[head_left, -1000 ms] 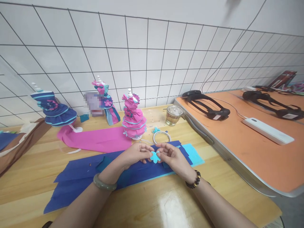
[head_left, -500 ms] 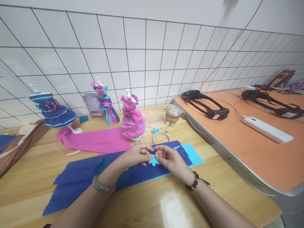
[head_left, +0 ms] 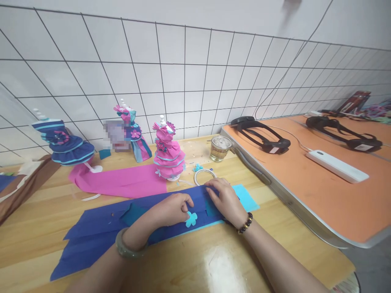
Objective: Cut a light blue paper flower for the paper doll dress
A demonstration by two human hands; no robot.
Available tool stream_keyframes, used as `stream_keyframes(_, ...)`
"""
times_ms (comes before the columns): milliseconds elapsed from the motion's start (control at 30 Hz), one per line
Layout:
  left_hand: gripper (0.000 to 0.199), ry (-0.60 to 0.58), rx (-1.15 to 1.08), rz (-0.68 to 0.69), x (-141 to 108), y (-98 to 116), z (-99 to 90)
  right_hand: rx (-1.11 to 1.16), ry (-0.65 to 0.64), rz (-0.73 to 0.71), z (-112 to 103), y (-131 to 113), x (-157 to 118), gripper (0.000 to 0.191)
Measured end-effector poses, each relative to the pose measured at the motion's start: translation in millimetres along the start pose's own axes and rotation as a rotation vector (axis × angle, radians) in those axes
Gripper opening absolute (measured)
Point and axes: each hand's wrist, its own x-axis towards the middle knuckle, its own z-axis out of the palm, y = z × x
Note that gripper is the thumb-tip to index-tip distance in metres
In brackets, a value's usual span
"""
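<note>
My left hand is closed in a pinch at the left edge of a light-blue paper flower, keeping it low over the dark blue crepe paper. The flower's petals face up and mostly show. To the right, my right hand rests over the same layered paper with thumb and forefinger slightly apart; its other fingertips are partly hidden. A teal patch shows beside its thumb, and a light-blue sheet sticks out past the hand. Just behind the right fingertips lies a roll of white tape.
Small dress forms in paper clothes stand behind: a blue dress, a pink dress and a mixed one. A pink strip, lidded glass and light-blue scraps lie nearby. Black headsets occupy the orange table.
My right hand has let go of the flower and moved right onto the blue paper. My left hand has brought the flower slightly down and left.
</note>
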Motion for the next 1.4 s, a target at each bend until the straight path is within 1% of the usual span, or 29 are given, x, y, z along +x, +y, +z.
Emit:
stream_keyframes(100, 0.031, 0.078, 0.100, -0.021, -5, 7, 1.2, -0.085, -0.058, 0.009, -2, -2, 3, 0.016)
stream_keyframes(200, 0.037, 0.146, 0.155, -0.042, -11, 14, 0.2, -0.197, -0.121, 0.014, -4, -13, 10, 0.018)
stream_keyframes(267, 0.038, 0.200, 0.217, -0.043, -14, 18, -0.8, -0.294, -0.155, 0.028, -4, -21, 19, 0.022)
stream_keyframes(333, 0.037, 0.249, 0.285, -0.046, -16, 20, -1.5, -0.409, -0.183, 0.086, 2, -26, 32, 0.026)
stream_keyframes(400, 0.035, 0.272, 0.343, -0.055, -17, 21, -1.8, -0.501, -0.203, 0.188, 11, -28, 44, 0.029)
stream_keyframes(500, 0.032, 0.276, 0.402, -0.058, -15, 22, -1.2, -0.531, -0.199, 0.253, 28, -27, 57, 0.029)
stream_keyframes(600, 0.036, 0.249, 0.387, -0.041, -12, 22, -0.3, -0.532, -0.183, 0.287, 38, -25, 62, 0.024)
stream_keyframes(700, 0.043, 0.211, 0.326, -0.026, -11, 21, -0.5, -0.514, -0.161, 0.296, 36, -22, 60, 0.023)
stream_keyframes(800, 0.052, 0.166, 0.286, -0.028, -10, 19, -2.0, -0.480, -0.140, 0.278, 26, -18, 56, 0.029)
stream_keyframes(867, 0.057, 0.143, 0.270, -0.034, -10, 18, -2.8, -0.434, -0.117, 0.262, 19, -14, 52, 0.032)
stream_keyframes(933, 0.060, 0.137, 0.258, -0.032, -10, 17, -3.0, -0.309, -0.058, 0.266, 13, -8, 47, 0.033)
stream_keyframes(1067, 0.060, 0.142, 0.218, -0.021, -8, 13, -2.6, 0.117, 0.101, 0.286, 7, 0, 41, 0.037)
stream_keyframes(1133, 0.060, 0.147, 0.196, -0.017, -7, 12, -2.8, 0.339, 0.166, 0.268, 4, 2, 39, 0.035)
stream_keyframes(1200, 0.060, 0.149, 0.185, -0.008, -6, 12, -3.0, 0.505, 0.232, 0.256, 1, 2, 37, 0.032)
stream_keyframes(1300, 0.059, 0.161, 0.169, -0.003, -6, 11, -3.0, 0.622, 0.315, 0.248, -6, 3, 36, 0.030)
stream_keyframes(1333, 0.059, 0.169, 0.161, -0.006, -6, 10, -2.9, 0.642, 0.327, 0.242, -8, 3, 36, 0.030)
stream_keyframes(1400, 0.058, 0.190, 0.144, -0.017, -6, 10, -2.3, 0.670, 0.305, 0.223, -14, 2, 35, 0.030)
